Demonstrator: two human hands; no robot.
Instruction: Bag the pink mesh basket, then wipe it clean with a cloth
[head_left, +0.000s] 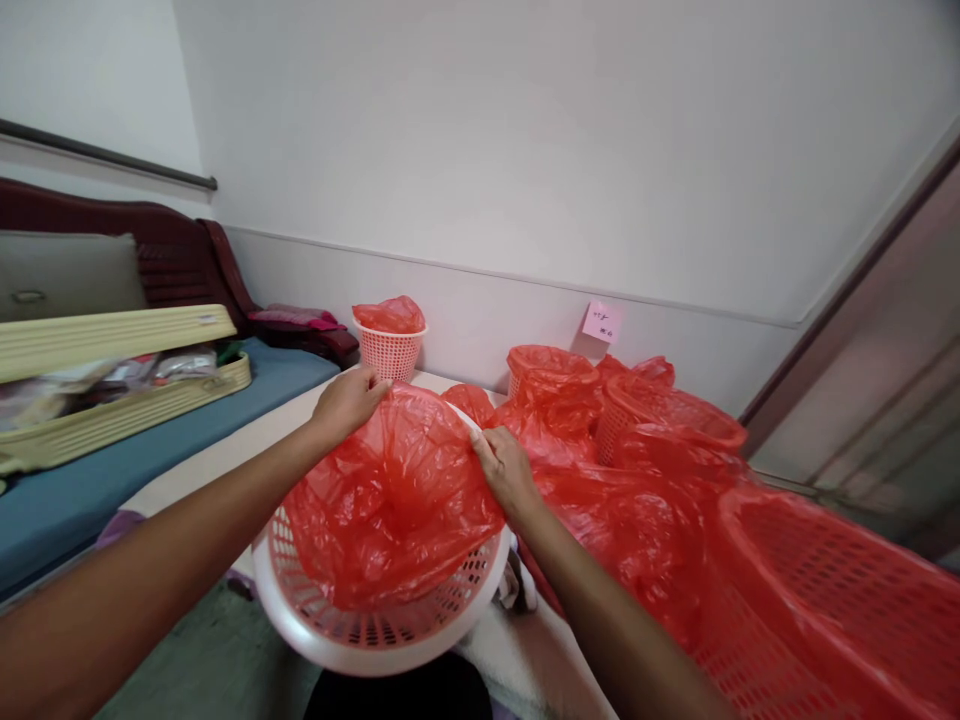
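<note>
In front of me a white perforated plastic basket [360,655] is tilted with its mouth toward me. A thin red plastic bag [397,490] lies inside it, its near edge hanging loose below the rim. At the far left of the rim my left hand [352,402] pinches the bag's edge with closed fingers. On the far right my right hand [506,468] grips the bag's edge against the rim, thumb on top. The basket's bottom is hidden under the bag.
Several bag-lined baskets stand at right, including a large one [825,600]. A small basket [391,352] stands by the wall. A pink note [602,322] is on the wall. At left, an open pale-yellow case [127,400] lies on a blue surface [289,370].
</note>
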